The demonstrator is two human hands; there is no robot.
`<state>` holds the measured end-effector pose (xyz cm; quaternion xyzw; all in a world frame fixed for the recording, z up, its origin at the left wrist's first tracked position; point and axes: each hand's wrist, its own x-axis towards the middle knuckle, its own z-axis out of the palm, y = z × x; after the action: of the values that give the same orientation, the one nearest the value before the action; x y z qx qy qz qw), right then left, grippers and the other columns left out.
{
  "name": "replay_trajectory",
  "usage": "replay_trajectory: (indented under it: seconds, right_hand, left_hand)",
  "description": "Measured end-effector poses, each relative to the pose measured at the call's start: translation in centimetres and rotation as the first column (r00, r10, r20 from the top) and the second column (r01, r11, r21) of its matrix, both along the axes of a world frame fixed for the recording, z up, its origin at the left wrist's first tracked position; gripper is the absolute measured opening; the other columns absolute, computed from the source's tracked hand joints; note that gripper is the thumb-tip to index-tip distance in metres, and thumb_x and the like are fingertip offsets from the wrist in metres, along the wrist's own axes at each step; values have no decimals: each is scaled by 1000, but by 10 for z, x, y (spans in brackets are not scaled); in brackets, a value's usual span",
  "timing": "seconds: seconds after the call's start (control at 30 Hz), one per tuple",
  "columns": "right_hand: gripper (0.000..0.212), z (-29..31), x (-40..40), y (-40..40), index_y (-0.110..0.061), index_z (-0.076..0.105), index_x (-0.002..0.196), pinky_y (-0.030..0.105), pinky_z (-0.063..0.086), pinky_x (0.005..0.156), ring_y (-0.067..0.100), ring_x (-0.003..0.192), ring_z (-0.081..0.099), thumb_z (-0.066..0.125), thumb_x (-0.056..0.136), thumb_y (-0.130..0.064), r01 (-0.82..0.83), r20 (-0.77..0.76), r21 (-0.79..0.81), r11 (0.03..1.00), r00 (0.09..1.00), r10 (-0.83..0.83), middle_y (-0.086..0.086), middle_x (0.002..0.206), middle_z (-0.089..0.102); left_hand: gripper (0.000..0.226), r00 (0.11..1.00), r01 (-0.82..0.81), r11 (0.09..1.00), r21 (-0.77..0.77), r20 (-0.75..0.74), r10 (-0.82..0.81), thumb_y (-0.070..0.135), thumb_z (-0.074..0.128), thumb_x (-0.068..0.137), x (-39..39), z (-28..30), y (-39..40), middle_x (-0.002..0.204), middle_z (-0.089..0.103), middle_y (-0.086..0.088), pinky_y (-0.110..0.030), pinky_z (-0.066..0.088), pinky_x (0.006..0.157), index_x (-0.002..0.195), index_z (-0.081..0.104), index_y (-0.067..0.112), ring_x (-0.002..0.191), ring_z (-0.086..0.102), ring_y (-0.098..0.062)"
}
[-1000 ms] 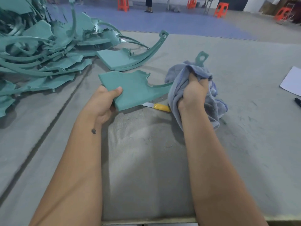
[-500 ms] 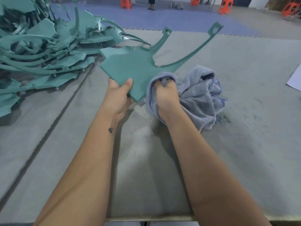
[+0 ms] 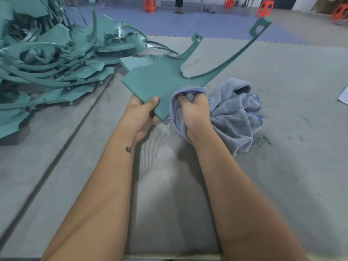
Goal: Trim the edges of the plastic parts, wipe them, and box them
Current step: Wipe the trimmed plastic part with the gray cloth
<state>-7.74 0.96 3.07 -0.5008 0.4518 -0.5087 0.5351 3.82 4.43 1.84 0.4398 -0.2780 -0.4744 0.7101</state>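
Note:
A teal plastic part [image 3: 156, 80], a flat plate with a long curved arm ending in a holed tab at the upper right, is held tilted above the table. My left hand [image 3: 140, 114] grips its near corner, thumb on top. My right hand [image 3: 194, 112] clutches a bunched blue-grey cloth [image 3: 235, 112] and presses it around the plate's right edge. The rest of the cloth lies on the table to the right.
A large heap of teal plastic parts [image 3: 47, 59] fills the left of the grey felt table [image 3: 282, 166]. Another part [image 3: 192, 45] lies behind the held one. A white sheet [image 3: 343, 97] shows at the right edge. Orange stools [image 3: 149, 4] stand on the floor beyond.
I lifted the part off the table and turned its arm upward. My right hand slid the cloth from the arm down to the plate's near edge. The yellow-handled knife is now out of sight.

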Motion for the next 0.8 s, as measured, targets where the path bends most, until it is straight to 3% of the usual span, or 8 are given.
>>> replay_trajectory:
  seconds: [0.13,0.27,0.33,0.43,0.5,0.6,0.7,0.8]
  right_hand:
    - [18,5,-15,-11,0,60,86,17,44,49,10,51,54,56,96,-13,64,-85,10,998,994,-63,8,66,57]
    - [24,4,-27,-18,4,54,86,29,49,64,30,68,54,56,96,-18,140,-164,-107,984,974,-156,18,75,57]
    - [14,4,-32,-19,-14,55,83,18,48,69,16,75,58,54,97,-16,170,-112,-153,974,976,-188,1,80,60]
    - [20,7,-38,-20,-30,51,86,7,44,63,-2,74,56,49,100,-15,213,20,-110,971,977,-212,-12,82,58]
    - [23,8,-41,-21,-29,52,84,6,45,59,0,70,57,47,100,-13,242,126,-62,968,964,-233,-10,80,59]
    - [14,12,-48,-23,-22,57,101,10,51,70,5,81,61,47,100,-14,337,290,33,941,897,-332,-5,92,63]
    - [14,18,-62,-28,-25,55,91,8,49,66,7,81,60,47,101,-17,493,347,37,869,809,-473,-4,89,61]
    - [16,19,-71,-29,-10,59,107,20,52,84,15,95,63,45,101,-13,566,378,0,824,763,-524,5,105,65]
  left_hand:
    - [29,997,74,995,73,3,-74,-1,46,99,6,-3,4,100,73,5,-32,58,59,122,51,15,83,73,-12]
    - [37,987,138,985,100,65,-145,1,47,98,17,0,10,111,69,3,-30,59,61,134,48,13,87,72,-11]
    - [39,982,158,982,103,84,-167,2,46,98,20,0,13,111,68,2,-28,58,59,136,46,13,85,72,-10]
    - [40,976,187,977,106,90,-197,2,46,98,22,0,16,111,68,3,-28,58,58,137,45,13,84,72,-10]
    - [41,973,200,973,116,91,-211,2,46,98,24,-1,18,111,68,3,-28,58,57,138,44,13,84,71,-10]
    - [41,961,240,961,135,104,-255,2,46,98,27,0,21,111,68,2,-26,57,54,137,44,13,83,72,-10]
    - [40,935,300,941,155,148,-323,3,47,97,28,0,23,108,70,3,-25,56,53,135,46,15,82,72,-10]
    - [41,904,363,919,151,182,-387,7,53,90,29,0,25,104,73,5,-25,56,54,129,49,19,85,72,-11]
